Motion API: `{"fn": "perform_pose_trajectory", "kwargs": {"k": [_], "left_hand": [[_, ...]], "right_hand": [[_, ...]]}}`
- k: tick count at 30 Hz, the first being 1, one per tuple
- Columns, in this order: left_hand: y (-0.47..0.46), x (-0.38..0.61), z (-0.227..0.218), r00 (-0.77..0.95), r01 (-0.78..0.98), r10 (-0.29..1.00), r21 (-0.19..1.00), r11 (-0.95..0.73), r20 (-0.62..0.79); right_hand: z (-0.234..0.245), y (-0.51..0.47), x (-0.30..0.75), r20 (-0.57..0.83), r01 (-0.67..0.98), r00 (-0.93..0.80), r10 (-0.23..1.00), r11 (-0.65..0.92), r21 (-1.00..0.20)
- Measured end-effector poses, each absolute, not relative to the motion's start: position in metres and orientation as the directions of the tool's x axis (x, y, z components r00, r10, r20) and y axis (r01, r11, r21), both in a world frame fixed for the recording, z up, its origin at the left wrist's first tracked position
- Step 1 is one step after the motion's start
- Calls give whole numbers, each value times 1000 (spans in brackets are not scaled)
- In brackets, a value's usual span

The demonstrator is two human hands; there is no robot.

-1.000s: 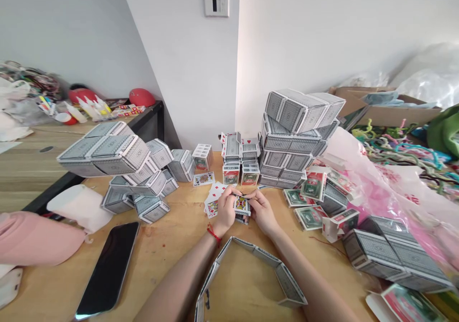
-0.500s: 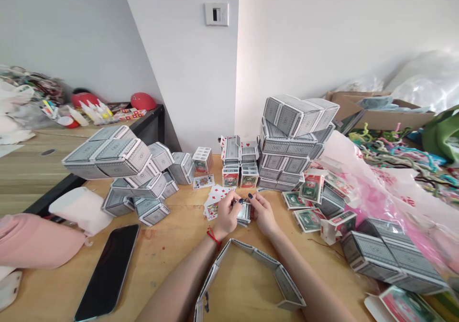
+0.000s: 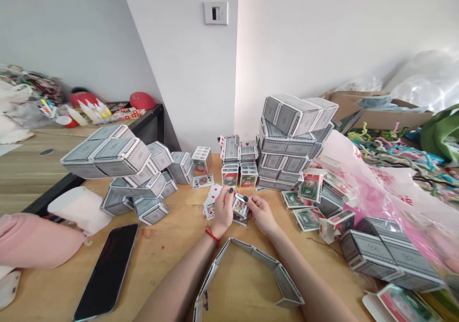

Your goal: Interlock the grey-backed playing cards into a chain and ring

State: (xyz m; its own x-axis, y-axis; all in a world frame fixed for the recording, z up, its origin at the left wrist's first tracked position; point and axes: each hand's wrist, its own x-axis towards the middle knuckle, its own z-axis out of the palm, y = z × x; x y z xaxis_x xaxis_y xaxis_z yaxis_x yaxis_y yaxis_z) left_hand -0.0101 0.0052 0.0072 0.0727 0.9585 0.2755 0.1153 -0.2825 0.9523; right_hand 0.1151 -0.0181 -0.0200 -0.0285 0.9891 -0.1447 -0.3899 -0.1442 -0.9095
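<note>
My right hand pinches a rectangular, white-bordered paper face card; my left hand, curled, seems to hold it too. It should be light, bendy: edges hold best.

A person's left hand, a red bracelet at its wrist, and right hand hold a face card over a wooden table, beyond an angled band of joined cards. Patterned blocks rise in stacks at left and right; a black phone lies at near left.
</note>
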Motion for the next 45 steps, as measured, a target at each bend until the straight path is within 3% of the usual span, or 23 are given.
{"fn": "perform_pose_trajectory", "kwargs": {"k": [2,6,14,25,34,38,42,45], "left_hand": [[8,-9,6,67,87,971,968,-235,230],[10,-7,4,224,115,966,981,-155,126],[11,-6,-1,281,205,947,954,-220,158],[9,-5,-1,177,349,948,884,-311,264],[9,-5,-3,94,391,961,878,-275,259],[12,-5,-3,105,297,975,930,-218,195],[16,-6,-5,157,82,982,989,-119,106],[18,-7,-6,215,-83,975,996,-43,60]], "right_hand": [[-20,-18,113,-127,-357,24,992,-110,-928],[-17,-18,112,-88,-313,71,994,-61,-948],[-20,-19,114,-44,-279,27,999,-35,-960],[-17,-23,111,6,-170,8,1000,7,-985],[-13,-26,108,23,-170,-25,999,19,-985],[-13,-26,106,12,-189,-15,1000,9,-982],[-15,-23,107,-4,-206,47,999,6,-978],[-15,-19,111,-47,-307,96,994,-15,-952]]}}
